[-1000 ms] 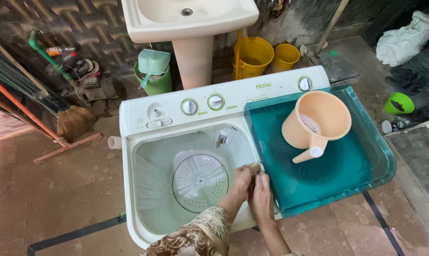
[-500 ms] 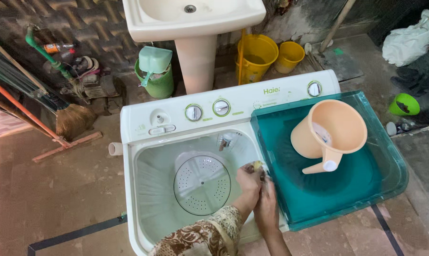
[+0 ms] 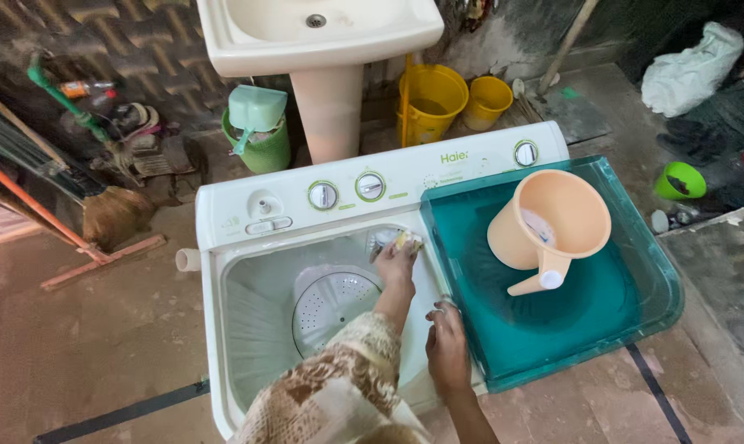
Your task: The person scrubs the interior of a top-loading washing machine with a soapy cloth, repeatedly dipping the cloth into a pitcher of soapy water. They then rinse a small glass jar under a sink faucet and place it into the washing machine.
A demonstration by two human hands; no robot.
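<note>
White plastic twin-tub washing machine surrounds both hands; beside the right hand, resting unclenched on the tub rim, lies a teal lid bearing a peach plastic jug. The left hand clenches a small yellow sponge against the tub's far wall.

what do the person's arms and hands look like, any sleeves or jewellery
The left hand comes out of a loose sleeve patterned in brown, tan and cream blotches that covers the arm to about the wrist. The right hand and its forearm are bare, with no sleeve showing. No gloves on either hand; any rings or bangles are too small to tell.
</note>
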